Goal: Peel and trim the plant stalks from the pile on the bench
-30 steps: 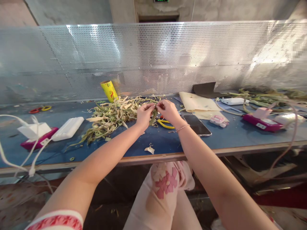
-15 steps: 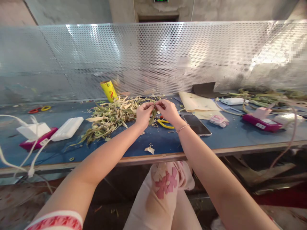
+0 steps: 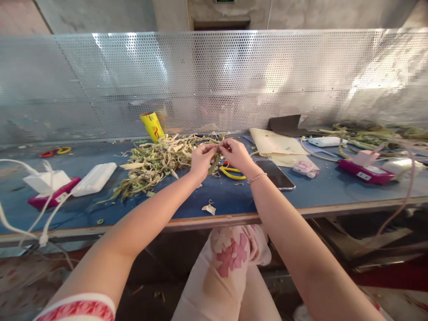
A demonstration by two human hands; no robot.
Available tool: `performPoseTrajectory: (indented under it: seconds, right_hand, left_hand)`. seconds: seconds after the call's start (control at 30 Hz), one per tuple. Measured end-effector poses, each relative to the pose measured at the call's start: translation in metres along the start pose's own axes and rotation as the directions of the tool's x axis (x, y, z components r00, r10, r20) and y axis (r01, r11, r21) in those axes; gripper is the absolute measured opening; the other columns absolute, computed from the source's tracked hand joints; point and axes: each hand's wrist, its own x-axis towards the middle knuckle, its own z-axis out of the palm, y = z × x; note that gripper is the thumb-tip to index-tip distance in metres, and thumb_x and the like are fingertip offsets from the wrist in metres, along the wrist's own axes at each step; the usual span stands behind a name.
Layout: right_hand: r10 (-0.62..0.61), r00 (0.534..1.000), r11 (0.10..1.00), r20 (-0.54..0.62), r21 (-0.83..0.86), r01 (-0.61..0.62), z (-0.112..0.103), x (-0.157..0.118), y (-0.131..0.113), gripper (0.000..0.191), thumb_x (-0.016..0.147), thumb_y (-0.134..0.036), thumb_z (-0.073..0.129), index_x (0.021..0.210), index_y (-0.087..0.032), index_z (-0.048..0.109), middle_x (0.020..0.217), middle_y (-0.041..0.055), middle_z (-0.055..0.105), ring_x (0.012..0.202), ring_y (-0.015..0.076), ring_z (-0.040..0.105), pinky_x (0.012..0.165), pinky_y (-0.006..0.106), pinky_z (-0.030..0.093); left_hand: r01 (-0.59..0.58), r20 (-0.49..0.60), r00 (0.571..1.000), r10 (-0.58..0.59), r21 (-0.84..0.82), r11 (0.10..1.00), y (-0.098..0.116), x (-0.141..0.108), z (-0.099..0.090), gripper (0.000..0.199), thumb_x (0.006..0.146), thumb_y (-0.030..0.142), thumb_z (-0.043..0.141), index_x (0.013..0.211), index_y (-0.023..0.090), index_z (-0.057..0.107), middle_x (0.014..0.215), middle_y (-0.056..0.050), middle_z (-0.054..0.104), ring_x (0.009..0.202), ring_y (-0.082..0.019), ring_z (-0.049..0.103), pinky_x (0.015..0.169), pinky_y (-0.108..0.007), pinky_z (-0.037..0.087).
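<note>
Over the blue table (image 3: 234,203), my left hand (image 3: 201,161) and my right hand (image 3: 235,154) meet with fingertips pinched on a piece of dried greenish plant (image 3: 214,165), which hangs down between them. A tangled heap of dried plant stalks and leaves (image 3: 157,162) lies to the left, partly behind my left hand. Just below my right hand is a yellow-handled tool (image 3: 231,174), its far end partly hidden. A dark phone (image 3: 276,174) lies to the right of my right wrist.
A yellow tube (image 3: 152,126) stands behind the heap. At left are red-and-yellow scissors (image 3: 56,152), a white power bank (image 3: 94,179) and a magenta power strip (image 3: 53,199). Right: papers (image 3: 279,141), a pink case (image 3: 305,168), another strip (image 3: 366,171), plant stems (image 3: 364,133). Perforated metal screen (image 3: 214,80) behind.
Both hands have shifted very slightly to the right, still pinched together on the plant piece. The things on the table look the same.
</note>
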Motion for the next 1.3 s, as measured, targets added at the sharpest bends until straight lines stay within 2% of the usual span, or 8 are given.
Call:
performPoseTrajectory:
  seconds: [0.23, 0.57, 0.77, 1.1, 1.2, 1.3]
  right_hand:
    - [0.037, 0.999, 0.999, 0.036, 0.036, -0.038, -0.004, -0.0004, 0.0008, 0.012, 0.072, -0.022, 0.048, 0.075, -0.016, 0.058, 0.068, 0.0029, 0.061, 0.062, 0.0128, 0.054, 0.064, 0.029, 0.045]
    - [0.16, 0.985, 0.968, 0.06, 0.188, -0.168, -0.002, 0.0004, 0.0073, 0.012, 0.071, -0.022, 0.051, 0.071, -0.016, 0.061, 0.065, 0.0018, 0.061, 0.064, 0.0129, 0.058, 0.064, 0.03, 0.048]
    - [0.172, 0.981, 0.952, 0.092, 0.241, -0.19, -0.0012, 0.0024, 0.0075, 0.01, 0.07, -0.019, 0.05, 0.067, -0.016, 0.059, 0.062, 0.001, 0.06, 0.062, 0.0123, 0.057, 0.065, 0.029, 0.048]
    - [0.123, 0.982, 0.989, 0.146, 0.065, -0.134, -0.0086, 0.0021, -0.0016, 0.008, 0.07, -0.016, 0.044, 0.064, -0.017, 0.05, 0.062, -0.0002, 0.057, 0.058, 0.0107, 0.051, 0.06, 0.025, 0.041]
    - [0.124, 0.985, 0.991, 0.123, 0.037, -0.13, -0.0071, 0.0022, -0.0011, 0.008, 0.071, -0.017, 0.044, 0.065, -0.017, 0.049, 0.061, -0.0002, 0.056, 0.058, 0.0111, 0.05, 0.058, 0.025, 0.039]
    - [0.12, 0.988, 0.992, 0.094, 0.013, -0.122, -0.0049, 0.0021, -0.0009, 0.009, 0.072, -0.017, 0.042, 0.065, -0.018, 0.048, 0.061, 0.0001, 0.055, 0.058, 0.0115, 0.049, 0.057, 0.025, 0.039]
  left_hand:
    - [-0.017, 0.022, 1.0, 0.016, 0.044, 0.999, -0.0015, 0.0003, -0.0013, 0.013, 0.058, 0.019, 0.064, 0.07, 0.014, 0.064, 0.063, 0.0, 0.062, 0.054, -0.007, 0.051, 0.054, -0.02, 0.039]
    - [-0.033, 0.05, 0.998, 0.029, 0.083, 0.996, -0.0037, 0.0014, -0.0037, 0.014, 0.059, 0.021, 0.064, 0.071, 0.015, 0.065, 0.063, -0.001, 0.063, 0.056, -0.008, 0.054, 0.057, -0.022, 0.042]
    - [-0.06, 0.043, 0.998, 0.055, 0.124, 0.99, -0.0076, 0.0022, -0.0053, 0.015, 0.059, 0.022, 0.064, 0.072, 0.014, 0.066, 0.068, -0.003, 0.066, 0.061, -0.011, 0.057, 0.06, -0.024, 0.044]
    - [-0.102, 0.083, 0.993, 0.089, 0.174, 0.979, -0.0079, 0.0027, -0.0073, 0.017, 0.061, 0.024, 0.065, 0.074, 0.014, 0.067, 0.07, -0.004, 0.067, 0.062, -0.011, 0.057, 0.062, -0.025, 0.045]
    - [-0.09, 0.076, 0.994, 0.079, 0.159, 0.983, -0.0059, 0.001, -0.0052, 0.017, 0.061, 0.024, 0.064, 0.074, 0.014, 0.067, 0.067, -0.003, 0.065, 0.057, -0.009, 0.054, 0.056, -0.022, 0.042]
    - [-0.034, 0.057, 0.998, 0.028, 0.117, 0.993, -0.0035, -0.0014, -0.0027, 0.016, 0.061, 0.024, 0.064, 0.073, 0.014, 0.066, 0.059, 0.0, 0.061, 0.047, -0.005, 0.045, 0.046, -0.019, 0.034]
